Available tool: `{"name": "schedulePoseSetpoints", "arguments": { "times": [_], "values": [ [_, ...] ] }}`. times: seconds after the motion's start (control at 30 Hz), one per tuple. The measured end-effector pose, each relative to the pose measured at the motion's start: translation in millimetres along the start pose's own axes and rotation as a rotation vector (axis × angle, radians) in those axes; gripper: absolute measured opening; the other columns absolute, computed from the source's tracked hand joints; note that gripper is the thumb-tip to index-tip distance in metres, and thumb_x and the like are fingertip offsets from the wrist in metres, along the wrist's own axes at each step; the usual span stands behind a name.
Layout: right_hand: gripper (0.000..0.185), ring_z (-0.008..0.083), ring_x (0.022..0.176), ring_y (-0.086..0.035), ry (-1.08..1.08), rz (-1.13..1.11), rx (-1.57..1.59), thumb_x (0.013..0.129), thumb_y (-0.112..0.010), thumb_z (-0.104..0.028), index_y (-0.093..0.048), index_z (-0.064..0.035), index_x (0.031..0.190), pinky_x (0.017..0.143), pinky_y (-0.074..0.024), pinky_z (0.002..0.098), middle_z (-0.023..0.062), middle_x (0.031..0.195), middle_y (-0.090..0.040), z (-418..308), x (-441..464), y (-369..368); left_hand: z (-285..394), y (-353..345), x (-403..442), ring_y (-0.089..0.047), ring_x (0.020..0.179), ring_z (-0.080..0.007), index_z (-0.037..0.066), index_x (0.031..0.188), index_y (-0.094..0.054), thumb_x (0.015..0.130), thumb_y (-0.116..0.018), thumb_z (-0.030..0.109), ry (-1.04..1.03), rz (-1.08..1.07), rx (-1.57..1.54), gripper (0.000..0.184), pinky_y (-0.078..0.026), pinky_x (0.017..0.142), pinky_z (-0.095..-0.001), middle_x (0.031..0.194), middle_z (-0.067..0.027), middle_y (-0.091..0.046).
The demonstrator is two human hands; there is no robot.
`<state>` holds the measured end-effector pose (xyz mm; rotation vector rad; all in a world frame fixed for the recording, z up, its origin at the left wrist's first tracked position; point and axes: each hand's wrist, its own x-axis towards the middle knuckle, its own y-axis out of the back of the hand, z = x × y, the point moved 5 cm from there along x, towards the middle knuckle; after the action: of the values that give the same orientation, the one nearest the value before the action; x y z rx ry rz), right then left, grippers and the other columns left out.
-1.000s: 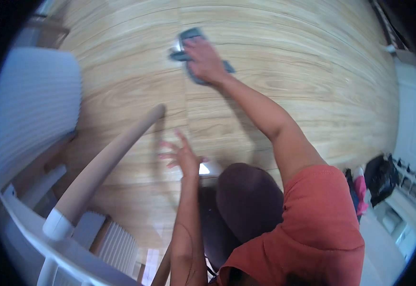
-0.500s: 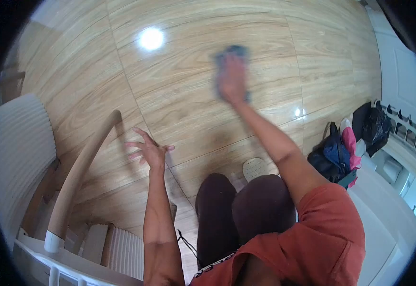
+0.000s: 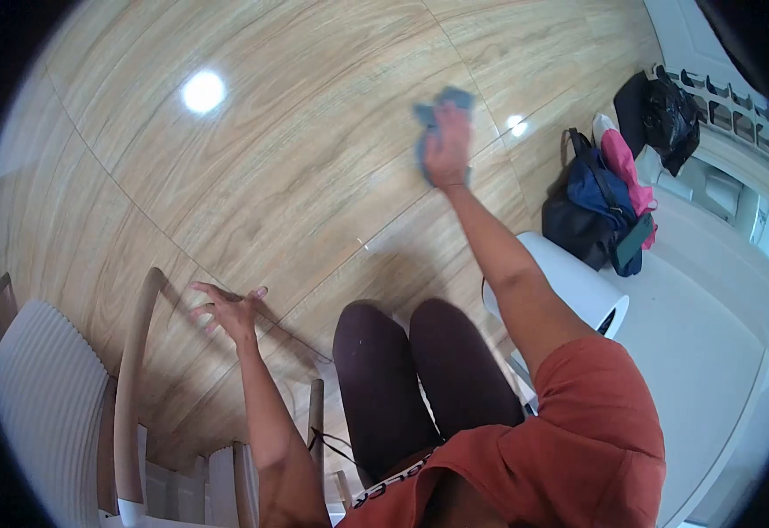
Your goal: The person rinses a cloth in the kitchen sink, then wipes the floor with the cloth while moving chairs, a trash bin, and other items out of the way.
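A blue-grey cloth (image 3: 456, 97) lies on the wood-look tiled floor (image 3: 270, 150), bunched under my right hand (image 3: 448, 148). My right arm is stretched forward, and the palm presses down on the cloth, whose edges stick out beyond the fingers. Slight blur softens both hand and cloth. My left hand (image 3: 228, 312) hangs over the floor with its fingers spread and nothing in it. Nearest to it is the curved wooden rail (image 3: 142, 352) on the left, which it does not appear to touch.
White ribbed panels (image 3: 45, 378) stand at the left. To the right are a white cylindrical bin (image 3: 569, 286), a dark blue and black bag (image 3: 591, 207), a pink item (image 3: 624, 167), a black plastic bag (image 3: 670, 119) and a white rack (image 3: 728, 114). My knees (image 3: 371, 352) are in front of me.
The view has turned and shifted right, bringing the white bin into sight. My right hand has slid with the cloth across the floor towards the bags. My left hand stays spread.
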<state>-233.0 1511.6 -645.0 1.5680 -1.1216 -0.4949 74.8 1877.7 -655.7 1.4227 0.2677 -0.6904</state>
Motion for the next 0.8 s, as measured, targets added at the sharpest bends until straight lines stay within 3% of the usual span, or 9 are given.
{"name": "schedulePoseSetpoints", "arguments": {
  "times": [0.17, 0.27, 0.3, 0.43, 0.5, 0.57, 0.63, 0.7, 0.8],
  "values": [
    [0.049, 0.038, 0.13, -0.03, -0.376, 0.175, -0.175, 0.084, -0.049, -0.026, -0.045, -0.0075, 0.129, 0.108, -0.0201, 0.049, 0.0153, 0.138, -0.039, 121.9, -6.8, 24.8, -7.9, -5.6, 6.0, -0.001, 0.128, -0.0596, 0.008, 0.143, 0.011, 0.049, -0.087, 0.038, -0.005, 0.014, 0.122, 0.139, -0.014, 0.091, -0.075, 0.137, -0.0418, -0.018],
    [0.047, 0.0379, 0.129, -0.031, -0.329, 0.209, -0.17, 0.085, -0.049, -0.027, -0.046, -0.008, 0.128, 0.107, -0.0211, 0.0488, 0.0138, 0.138, -0.039, 164.2, -10.5, 37.4, -15.1, -7.3, 9.1, -0.007, 0.13, -0.057, 0.008, 0.143, 0.01, 0.049, -0.087, 0.04, -0.044, -0.007, 0.068, 0.139, -0.016, 0.092, -0.0737, 0.136, -0.0376, -0.028],
    [0.046, 0.0379, 0.128, -0.033, -0.351, 0.194, -0.232, 0.085, -0.049, -0.027, -0.048, -0.0077, 0.127, 0.107, -0.0228, 0.0487, 0.0146, 0.137, -0.04, 179.4, -13.2, 40.0, -20.1, -9.5, 10.8, -0.009, 0.132, -0.0531, 0.01, 0.143, 0.012, 0.051, -0.086, 0.044, -0.136, -0.018, -0.009, 0.139, -0.022, 0.102, -0.0565, 0.134, -0.0443, -0.021],
    [0.046, 0.0381, 0.125, -0.037, -0.386, 0.285, -0.327, 0.083, -0.05, -0.026, -0.049, -0.0054, 0.124, 0.105, -0.0265, 0.0478, 0.0175, 0.133, -0.044, 236.6, -26.6, 52.5, 13.0, 7.6, -4.1, -0.027, 0.129, -0.0444, 0.003, 0.143, 0.006, 0.052, -0.087, 0.035, 0.076, -0.103, 0.086, 0.134, -0.026, 0.105, -0.0448, 0.135, -0.0338, -0.034],
    [0.042, 0.0343, 0.119, -0.045, -0.339, 0.325, -0.377, 0.085, -0.05, -0.024, -0.053, -0.0008, 0.12, 0.103, -0.0324, 0.0436, 0.0191, 0.126, -0.05, 258.5, -35.6, 67.2, -45.2, -23.4, 33.3, -0.038, 0.123, -0.0395, 0.003, 0.144, 0.003, 0.052, -0.085, 0.035, -0.17, -0.085, -0.151, 0.131, -0.027, 0.102, -0.0512, 0.124, -0.0259, -0.051],
    [0.044, 0.0335, 0.119, -0.046, -0.44, 0.336, -0.443, 0.083, -0.051, -0.024, -0.052, 0.0003, 0.119, 0.102, -0.0344, 0.0425, 0.0213, 0.125, -0.051, 288.0, -48.3, 68.8, -14.4, -7.2, 12.6, -0.044, 0.119, -0.037, 0.002, 0.144, 0.001, 0.052, -0.085, 0.037, -0.052, 0.022, 0.218, 0.13, -0.033, 0.099, -0.044, 0.123, -0.025, -0.051],
    [0.046, 0.0317, 0.117, -0.047, -0.497, 0.344, -0.46, 0.082, -0.052, -0.029, -0.053, -0.0036, 0.12, 0.098, -0.0381, 0.042, 0.0159, 0.127, -0.051, 304.4, -51.7, 61.4, -48.2, -23.2, 33.9, -0.05, 0.112, -0.0405, 0.003, 0.143, 0.007, 0.05, -0.086, 0.04, -0.135, -0.087, -0.087, 0.136, -0.038, 0.093, -0.0507, 0.126, -0.0248, -0.049],
    [0.048, 0.0324, 0.113, -0.049, -0.571, 0.256, -0.439, 0.082, -0.052, -0.033, -0.053, -0.0053, 0.121, 0.093, -0.0407, 0.0447, 0.0131, 0.124, -0.053, 305.8, -49.6, 59.7, -10.9, -7.0, 15.4, -0.044, 0.116, -0.0486, 0.004, 0.141, 0.014, 0.044, -0.089, 0.042, -0.016, -0.05, 0.125, 0.146, -0.035, 0.094, -0.0562, 0.126, -0.0377, -0.04],
    [0.049, 0.0393, 0.12, -0.04, -0.549, 0.333, -0.414, 0.083, -0.051, -0.031, -0.051, -0.0007, 0.121, 0.103, -0.028, 0.0488, 0.0211, 0.127, -0.048, 210.1, -45.6, 34.6, -15.0, -11.0, 14.8, -0.012, 0.133, -0.0501, 0.002, 0.143, 0.004, 0.037, -0.091, 0.04, -0.079, 0.063, -0.056, 0.147, -0.024, 0.094, -0.069, 0.138, -0.0378, -0.022]
  ]
}}
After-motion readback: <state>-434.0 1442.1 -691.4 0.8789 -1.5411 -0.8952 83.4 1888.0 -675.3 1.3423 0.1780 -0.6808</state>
